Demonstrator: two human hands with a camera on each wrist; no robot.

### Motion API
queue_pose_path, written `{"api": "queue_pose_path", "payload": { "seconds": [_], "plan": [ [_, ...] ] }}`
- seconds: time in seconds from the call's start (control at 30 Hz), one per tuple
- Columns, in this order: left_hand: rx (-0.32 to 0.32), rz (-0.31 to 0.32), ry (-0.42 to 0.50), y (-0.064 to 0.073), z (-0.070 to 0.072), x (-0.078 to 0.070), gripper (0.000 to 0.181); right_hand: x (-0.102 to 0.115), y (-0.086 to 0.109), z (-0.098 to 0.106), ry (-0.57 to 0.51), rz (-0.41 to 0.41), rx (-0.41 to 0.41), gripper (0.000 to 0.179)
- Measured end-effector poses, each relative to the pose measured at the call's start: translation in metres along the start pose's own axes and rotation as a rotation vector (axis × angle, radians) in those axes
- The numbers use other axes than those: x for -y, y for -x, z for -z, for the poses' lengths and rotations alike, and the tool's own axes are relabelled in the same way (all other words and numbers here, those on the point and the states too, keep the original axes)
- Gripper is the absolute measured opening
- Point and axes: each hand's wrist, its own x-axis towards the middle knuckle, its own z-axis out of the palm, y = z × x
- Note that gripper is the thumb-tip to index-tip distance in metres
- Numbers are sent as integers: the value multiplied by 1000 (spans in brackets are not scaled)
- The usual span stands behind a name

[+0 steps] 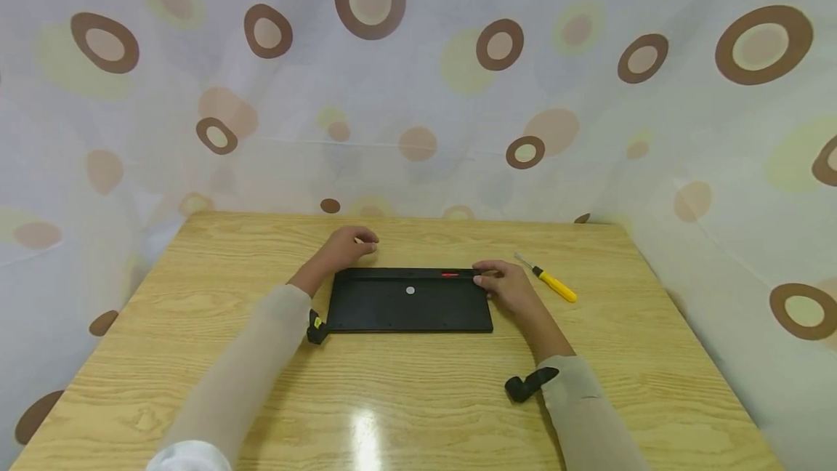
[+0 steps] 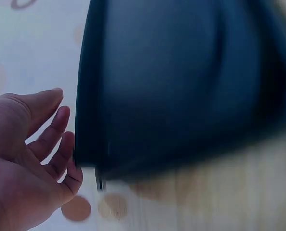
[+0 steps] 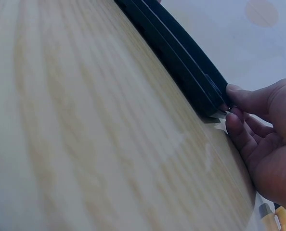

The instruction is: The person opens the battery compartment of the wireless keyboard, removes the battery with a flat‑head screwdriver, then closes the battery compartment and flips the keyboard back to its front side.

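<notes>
Table point(image 1: 418, 391): keyboard point(image 1: 392, 311) is seen underside-up at centre | far right end is pinched by right hand point(image 1: 513, 288) | left hand point(image 1: 343, 247) loosely curled, nothing held | slot point(image 1: 450, 275) apparently being worked; steadied keyboard likely needed next

Pale beige sleeves point(image 1: 245, 365) stop short of the fingers point(image 2: 55, 129)! Behind the left ones, a black wrist camera point(image 1: 317, 334) shows a yellow mark point(image 1: 317, 323); farther back, a white band point(image 1: 189, 458); behind the right, another black camera point(image 1: 521, 388).
</notes>
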Motion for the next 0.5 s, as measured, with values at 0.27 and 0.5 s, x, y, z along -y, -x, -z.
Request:
{"api": "queue_pose_path", "payload": {
  "seconds": [0.27, 0.5],
  "plan": [
    [48, -69, 3, -5, -33, -27, 27, -2, -2, 0, -11, -3, 18, 38],
    [111, -81, 65, -11, -59, -41, 26, -1, -1, 1, 20, 5, 10, 36]
  ]
}}
